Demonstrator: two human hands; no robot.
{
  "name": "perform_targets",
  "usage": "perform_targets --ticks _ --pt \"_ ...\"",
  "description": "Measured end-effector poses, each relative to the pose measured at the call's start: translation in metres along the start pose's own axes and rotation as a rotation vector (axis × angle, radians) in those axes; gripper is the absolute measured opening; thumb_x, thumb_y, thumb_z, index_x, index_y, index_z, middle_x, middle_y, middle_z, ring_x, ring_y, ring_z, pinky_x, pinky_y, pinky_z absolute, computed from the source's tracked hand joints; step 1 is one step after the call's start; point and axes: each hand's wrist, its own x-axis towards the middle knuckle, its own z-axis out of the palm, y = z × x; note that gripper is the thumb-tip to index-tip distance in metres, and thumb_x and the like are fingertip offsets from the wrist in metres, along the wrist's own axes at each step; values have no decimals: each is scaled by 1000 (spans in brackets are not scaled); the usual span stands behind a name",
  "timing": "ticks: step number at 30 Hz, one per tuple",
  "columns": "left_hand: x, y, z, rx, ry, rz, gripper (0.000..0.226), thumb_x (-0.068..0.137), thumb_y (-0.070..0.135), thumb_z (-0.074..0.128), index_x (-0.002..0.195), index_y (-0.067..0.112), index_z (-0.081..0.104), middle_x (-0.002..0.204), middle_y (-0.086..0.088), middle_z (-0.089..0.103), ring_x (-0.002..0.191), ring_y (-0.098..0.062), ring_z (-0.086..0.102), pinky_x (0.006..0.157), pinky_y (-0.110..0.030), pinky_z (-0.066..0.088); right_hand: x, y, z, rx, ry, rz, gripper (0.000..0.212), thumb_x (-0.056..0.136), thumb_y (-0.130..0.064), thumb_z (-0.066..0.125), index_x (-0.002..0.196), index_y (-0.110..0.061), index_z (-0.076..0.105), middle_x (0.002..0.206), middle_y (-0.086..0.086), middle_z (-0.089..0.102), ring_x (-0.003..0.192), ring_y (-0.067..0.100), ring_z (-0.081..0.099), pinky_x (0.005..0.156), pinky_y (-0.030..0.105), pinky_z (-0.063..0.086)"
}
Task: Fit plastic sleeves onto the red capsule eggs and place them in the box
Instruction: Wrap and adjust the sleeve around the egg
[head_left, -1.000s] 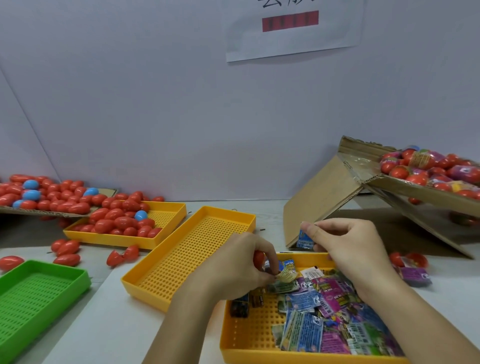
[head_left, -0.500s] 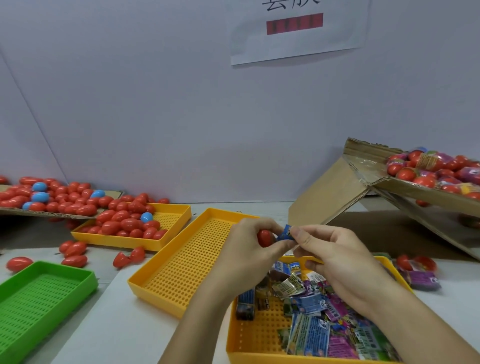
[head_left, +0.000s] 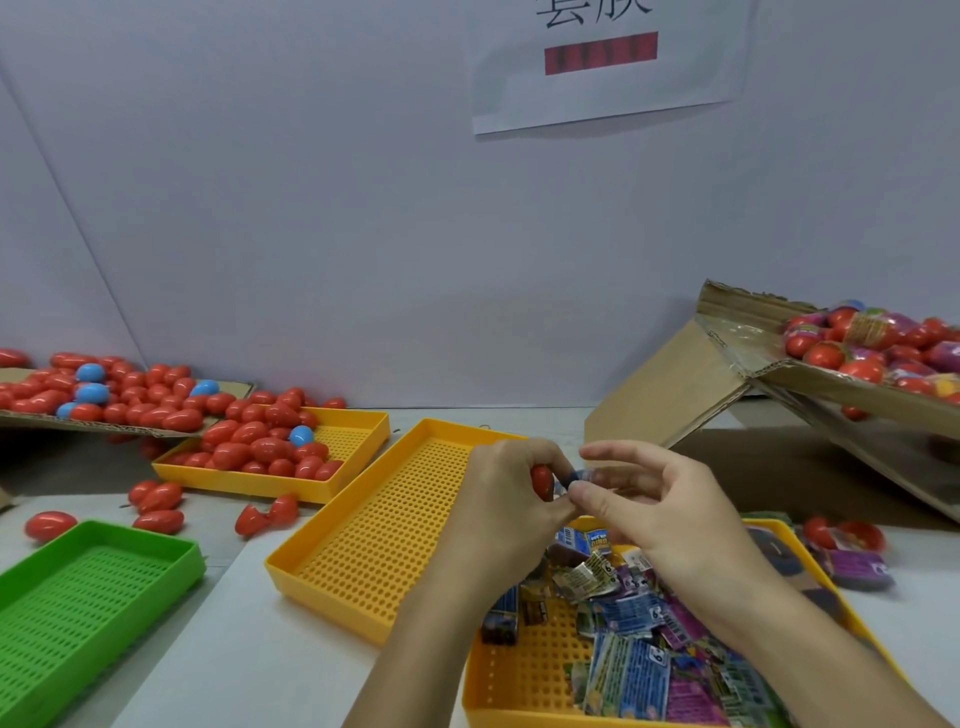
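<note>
My left hand (head_left: 511, 499) grips a red capsule egg (head_left: 542, 480) above the table's middle. My right hand (head_left: 654, 506) pinches a blue printed plastic sleeve (head_left: 571, 477) right at the egg's end; the sleeve is mostly hidden by my fingers. Below my hands a yellow tray (head_left: 524, 680) holds several flat printed sleeves (head_left: 634, 670). The cardboard box (head_left: 810, 387) at the right, tilted toward me, holds several sleeved eggs (head_left: 862, 343).
An empty yellow tray (head_left: 374, 530) lies left of my hands, a green tray (head_left: 78, 603) at the far left. Another yellow tray (head_left: 358, 441) and a cardboard sheet (head_left: 130, 428) carry many red and a few blue eggs. Two sleeved eggs (head_left: 847, 545) lie by the box.
My left hand lifted the egg from the sleeve tray. My right hand brought a blue sleeve over from the right and now holds it against the egg's end.
</note>
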Motion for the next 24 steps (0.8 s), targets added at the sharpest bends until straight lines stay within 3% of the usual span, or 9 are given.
perform_targets --ticks 7,13,17,24 --pt "-1 -1 -3 -85 -35 -37 8 83 30 78 84 28 70 67 11 60 63 -8 58 61 -31 54 2 -1 -3 16 36 -57 31 82 -16 78 108 -31 70 101 -1 71 84 5 71 63 15 53" --pt "-1 -3 -3 -119 -25 -59 14 89 20 70 83 32 68 73 16 61 76 -7 61 72 -29 56 2 -2 -2 47 46 -93 35 80 -7 78 108 -26 69 97 -1 71 83 9 72 64 15 54" --pt "1 -2 0 -91 67 -32 17 89 16 69 83 32 67 69 19 61 73 -4 60 67 -24 54 3 0 0 0 67 -111 34 79 -12 79 107 -29 69 95 -3 72 83 10 71 66 17 55" --pt "1 -3 6 -46 147 38 12 92 14 66 88 25 69 61 2 57 57 -13 49 51 -21 40 2 -1 0 -115 37 -129 40 79 -17 80 108 -40 64 99 -6 66 79 6 66 67 16 55"
